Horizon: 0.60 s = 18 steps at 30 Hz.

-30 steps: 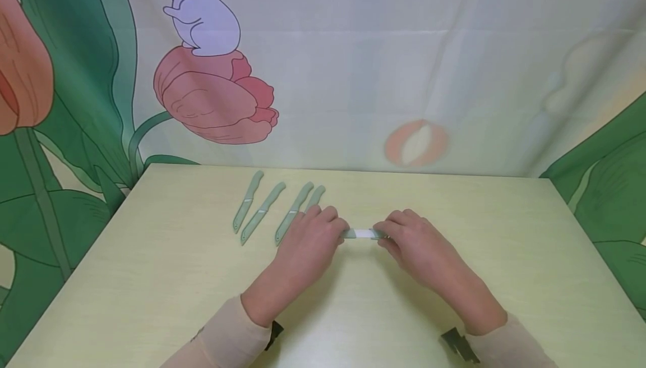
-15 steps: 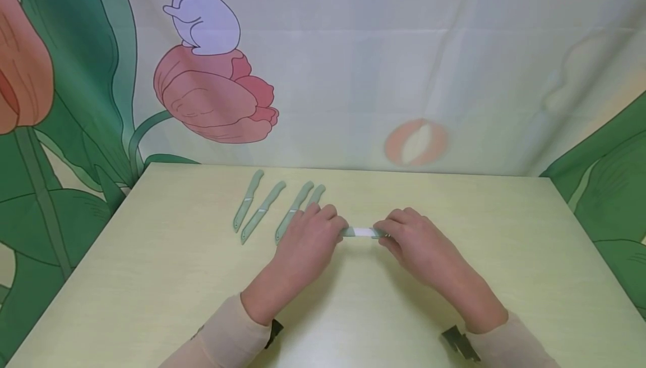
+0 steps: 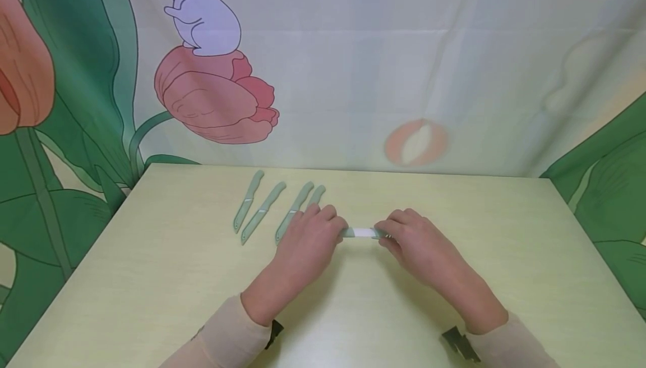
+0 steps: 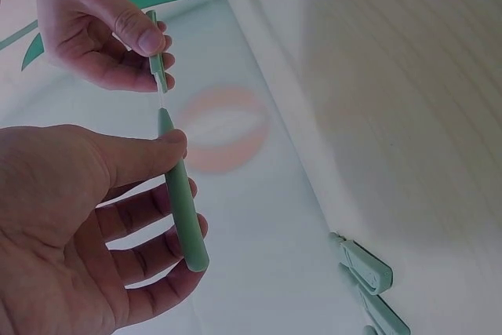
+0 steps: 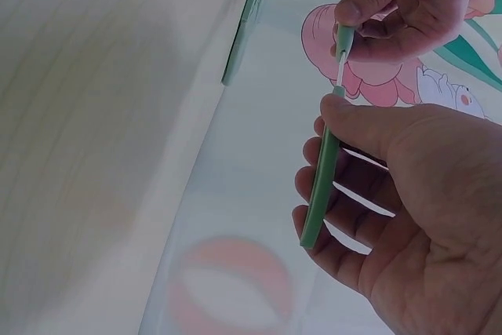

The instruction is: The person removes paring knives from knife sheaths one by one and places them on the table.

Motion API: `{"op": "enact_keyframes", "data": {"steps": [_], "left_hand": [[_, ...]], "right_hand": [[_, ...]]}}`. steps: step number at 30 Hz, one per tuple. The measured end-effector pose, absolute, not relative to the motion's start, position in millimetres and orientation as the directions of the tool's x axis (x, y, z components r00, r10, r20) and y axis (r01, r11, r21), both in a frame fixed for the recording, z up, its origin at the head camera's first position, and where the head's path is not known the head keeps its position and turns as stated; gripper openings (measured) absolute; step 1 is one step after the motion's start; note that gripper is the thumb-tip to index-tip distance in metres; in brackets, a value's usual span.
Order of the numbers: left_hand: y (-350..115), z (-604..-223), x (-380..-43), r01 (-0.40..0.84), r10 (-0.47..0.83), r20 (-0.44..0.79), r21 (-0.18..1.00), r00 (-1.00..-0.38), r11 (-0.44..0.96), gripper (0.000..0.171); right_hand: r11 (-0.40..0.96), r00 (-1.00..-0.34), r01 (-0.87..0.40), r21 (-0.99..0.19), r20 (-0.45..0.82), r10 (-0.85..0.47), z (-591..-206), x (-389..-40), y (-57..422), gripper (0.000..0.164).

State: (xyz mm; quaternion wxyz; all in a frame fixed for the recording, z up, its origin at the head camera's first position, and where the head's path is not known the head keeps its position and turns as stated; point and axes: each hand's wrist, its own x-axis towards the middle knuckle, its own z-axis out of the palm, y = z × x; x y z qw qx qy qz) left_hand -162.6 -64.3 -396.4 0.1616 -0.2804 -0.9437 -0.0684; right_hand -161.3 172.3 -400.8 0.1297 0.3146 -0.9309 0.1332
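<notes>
Handling one green knife (image 3: 363, 233) (best done, I judge, with both ends aligned and skin clear of its pale bare stretch): left hand (image 3: 309, 243), fingers pinching one green end; right hand (image 3: 420, 245), fingers pinching the other. Knife position: between both sets of fingers, above the desk (image 3: 510, 233). Also present: four similar knives (image 3: 263, 212), near the left hand.

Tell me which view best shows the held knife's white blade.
The head view: the white blade faces the camera, its exposed stretch broad and unobstructed between left hand and right hand. Both wrist views show it nearly edge-on, just a thin pale sliver.
</notes>
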Motion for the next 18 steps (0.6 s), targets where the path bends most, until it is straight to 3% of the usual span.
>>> {"op": "enact_keyframes", "data": {"steps": [18], "left_hand": [[-65.2, -395.7, -162.1, 0.547, 0.504, 0.338, 0.038, -0.795, 0.836, 0.015]], "right_hand": [[0.76, -0.757, -0.629, -0.163, 0.348, -0.553, -401.1, -161.1, 173.3, 0.028]]}}
